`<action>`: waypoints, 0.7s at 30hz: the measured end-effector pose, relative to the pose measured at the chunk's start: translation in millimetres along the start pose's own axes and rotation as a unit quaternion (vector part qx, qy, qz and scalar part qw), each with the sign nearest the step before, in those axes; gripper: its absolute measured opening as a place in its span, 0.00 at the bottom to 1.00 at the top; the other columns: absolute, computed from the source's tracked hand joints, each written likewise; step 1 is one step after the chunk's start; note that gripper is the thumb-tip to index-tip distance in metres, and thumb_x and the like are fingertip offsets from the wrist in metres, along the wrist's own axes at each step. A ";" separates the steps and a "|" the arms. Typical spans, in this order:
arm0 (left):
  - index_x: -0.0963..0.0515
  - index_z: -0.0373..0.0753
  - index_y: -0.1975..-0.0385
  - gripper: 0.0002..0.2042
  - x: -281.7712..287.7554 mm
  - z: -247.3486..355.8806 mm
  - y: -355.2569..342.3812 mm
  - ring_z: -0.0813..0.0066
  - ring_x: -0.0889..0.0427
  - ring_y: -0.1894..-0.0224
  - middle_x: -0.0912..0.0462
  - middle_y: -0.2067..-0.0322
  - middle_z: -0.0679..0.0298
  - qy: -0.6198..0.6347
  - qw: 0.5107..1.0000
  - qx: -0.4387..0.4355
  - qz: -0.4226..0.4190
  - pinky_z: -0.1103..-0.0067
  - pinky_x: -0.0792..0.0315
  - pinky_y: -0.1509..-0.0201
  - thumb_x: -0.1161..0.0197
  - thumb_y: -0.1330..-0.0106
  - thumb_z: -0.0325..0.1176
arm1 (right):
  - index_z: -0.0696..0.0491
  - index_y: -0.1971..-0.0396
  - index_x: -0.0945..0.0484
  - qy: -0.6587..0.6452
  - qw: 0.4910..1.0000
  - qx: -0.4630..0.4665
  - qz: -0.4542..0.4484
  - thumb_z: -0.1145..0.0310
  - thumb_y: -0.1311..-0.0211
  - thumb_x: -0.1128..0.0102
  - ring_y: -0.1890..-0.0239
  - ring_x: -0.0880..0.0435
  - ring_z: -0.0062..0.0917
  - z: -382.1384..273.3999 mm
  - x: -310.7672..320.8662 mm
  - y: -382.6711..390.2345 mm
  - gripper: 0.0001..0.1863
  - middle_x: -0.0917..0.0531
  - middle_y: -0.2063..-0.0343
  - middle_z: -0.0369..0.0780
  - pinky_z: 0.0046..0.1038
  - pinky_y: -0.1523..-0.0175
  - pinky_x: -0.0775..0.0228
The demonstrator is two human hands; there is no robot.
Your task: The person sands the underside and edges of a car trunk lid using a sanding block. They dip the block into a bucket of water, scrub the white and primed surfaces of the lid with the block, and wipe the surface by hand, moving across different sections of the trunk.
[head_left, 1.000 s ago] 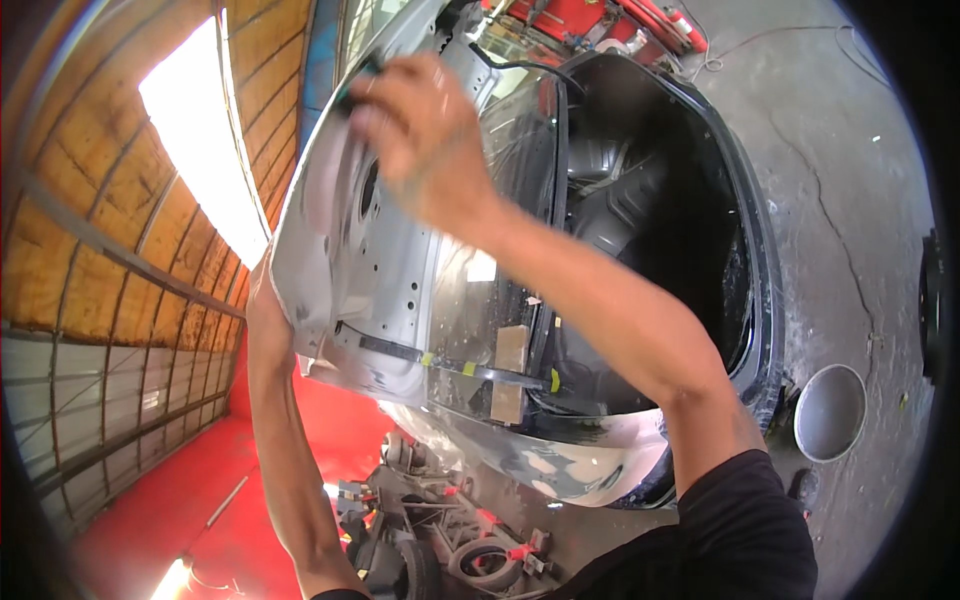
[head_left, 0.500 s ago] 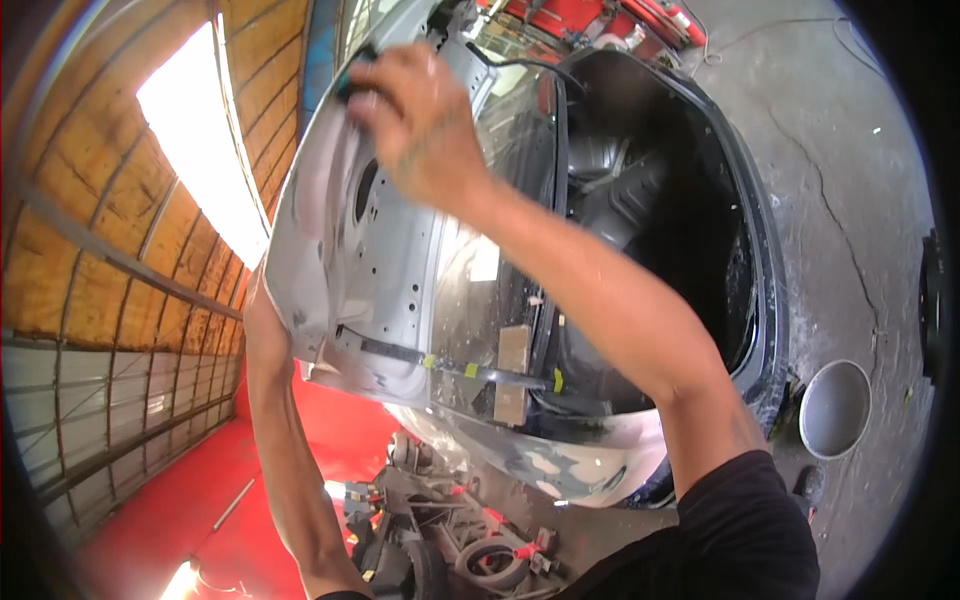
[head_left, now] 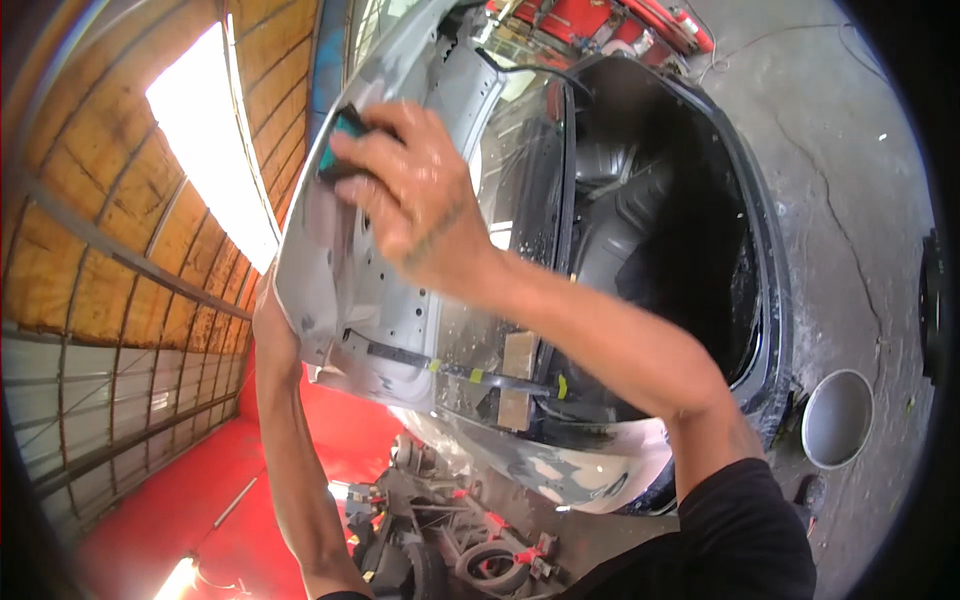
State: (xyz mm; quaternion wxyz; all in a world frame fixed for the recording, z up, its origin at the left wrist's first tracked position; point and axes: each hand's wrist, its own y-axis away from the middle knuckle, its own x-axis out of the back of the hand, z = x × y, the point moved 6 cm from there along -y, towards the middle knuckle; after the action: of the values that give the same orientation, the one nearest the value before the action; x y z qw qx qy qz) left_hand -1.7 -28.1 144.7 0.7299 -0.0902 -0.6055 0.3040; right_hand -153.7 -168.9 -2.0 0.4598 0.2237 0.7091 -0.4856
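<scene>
Teal and black, the pad (head_left: 346, 126) sits at 11 o'clock, seemingly pressed on the outer edge of the grey car panel (head_left: 312, 240). The right hand (head_left: 425, 190) is clamped on it, thumb below and fingers above. It looks light and slightly springy, hardly fragile; the glossy, wet-looking skin suggests it could slip, so its 2 long sides seem the best hold. The panel looks stiff and thin, better steadied by its rim. At 9 o'clock the left hand (head_left: 267, 305) meets that rim; its fingers are hidden, so I cannot tell its grip.

Counted: 1 pad, 2 hands, 3 yellow-green tape pieces (head_left: 476, 376) on 1 dark strip (head_left: 400, 355) toward 6 o'clock, and 1 grey basin (head_left: 838, 418) between 3 and 4 o'clock.
</scene>
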 end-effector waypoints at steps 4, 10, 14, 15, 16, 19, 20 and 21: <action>0.27 0.33 0.35 0.27 -2.7 -2.5 -4.1 0.69 0.21 0.43 0.21 0.44 0.59 0.040 0.999 0.011 0.021 0.73 0.28 0.39 0.53 0.21 0.50 | 0.59 0.59 0.16 0.024 0.998 -0.064 0.003 0.74 0.44 0.33 0.55 0.20 0.47 51.2 -2.3 -34.1 0.12 0.20 0.56 0.51 0.39 0.49 0.27; 0.27 0.33 0.35 0.28 4.6 -3.0 0.1 0.69 0.22 0.43 0.22 0.43 0.59 -0.015 0.999 -0.004 0.033 0.73 0.28 0.38 0.52 0.21 0.50 | 0.59 0.58 0.16 0.001 1.000 -0.011 0.002 0.76 0.45 0.33 0.55 0.20 0.45 14.6 0.2 -5.1 0.14 0.19 0.58 0.50 0.39 0.49 0.27; 0.27 0.33 0.35 0.28 2.3 -9.5 -3.6 0.70 0.22 0.43 0.22 0.42 0.59 0.015 0.999 -0.001 0.034 0.73 0.28 0.38 0.52 0.21 0.51 | 0.57 0.59 0.15 0.016 0.997 -0.074 0.017 0.74 0.46 0.31 0.53 0.20 0.47 57.7 -4.9 -32.3 0.13 0.20 0.56 0.50 0.41 0.49 0.26; 0.27 0.33 0.35 0.28 5.1 -7.5 -6.3 0.70 0.22 0.43 0.22 0.42 0.59 0.002 0.999 -0.025 0.048 0.73 0.28 0.38 0.52 0.21 0.51 | 0.58 0.60 0.15 0.031 0.999 -0.028 0.021 0.73 0.46 0.32 0.53 0.20 0.47 36.7 -5.6 -24.2 0.12 0.20 0.57 0.50 0.41 0.49 0.26; 0.27 0.33 0.35 0.28 8.8 -8.5 -4.1 0.70 0.22 0.43 0.22 0.42 0.59 0.002 0.998 -0.023 0.050 0.73 0.28 0.38 0.52 0.21 0.51 | 0.58 0.61 0.15 0.051 0.998 0.013 0.024 0.73 0.45 0.33 0.53 0.20 0.47 11.6 -5.1 -8.1 0.11 0.19 0.57 0.51 0.41 0.49 0.26; 0.27 0.33 0.35 0.28 7.0 -6.1 2.1 0.70 0.22 0.42 0.23 0.41 0.59 0.005 1.000 -0.009 0.014 0.73 0.29 0.38 0.52 0.21 0.51 | 0.58 0.61 0.16 0.024 1.000 0.004 -0.007 0.71 0.43 0.34 0.53 0.20 0.47 13.3 0.0 -11.0 0.11 0.19 0.56 0.51 0.41 0.50 0.26; 0.27 0.33 0.35 0.28 4.7 -5.2 -0.2 0.70 0.22 0.42 0.23 0.42 0.59 0.025 1.000 -0.006 0.017 0.72 0.28 0.38 0.52 0.21 0.50 | 0.58 0.60 0.16 0.069 0.996 0.054 -0.012 0.71 0.43 0.34 0.53 0.20 0.46 26.7 0.0 -21.7 0.11 0.19 0.55 0.51 0.41 0.50 0.26; 0.28 0.33 0.35 0.27 3.5 -7.6 -1.4 0.70 0.22 0.42 0.23 0.42 0.59 0.045 0.999 0.001 0.018 0.72 0.28 0.38 0.51 0.21 0.50 | 0.57 0.59 0.16 0.028 0.998 -0.051 -0.010 0.71 0.42 0.34 0.53 0.20 0.47 48.5 -1.5 -27.1 0.11 0.20 0.54 0.51 0.42 0.50 0.26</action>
State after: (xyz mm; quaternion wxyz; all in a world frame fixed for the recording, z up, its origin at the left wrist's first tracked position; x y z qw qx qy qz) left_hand 6.2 -25.4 146.3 0.7509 -0.1143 -0.5700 0.3135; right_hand -152.6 -223.7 7.3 0.4460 0.2067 0.7473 -0.4471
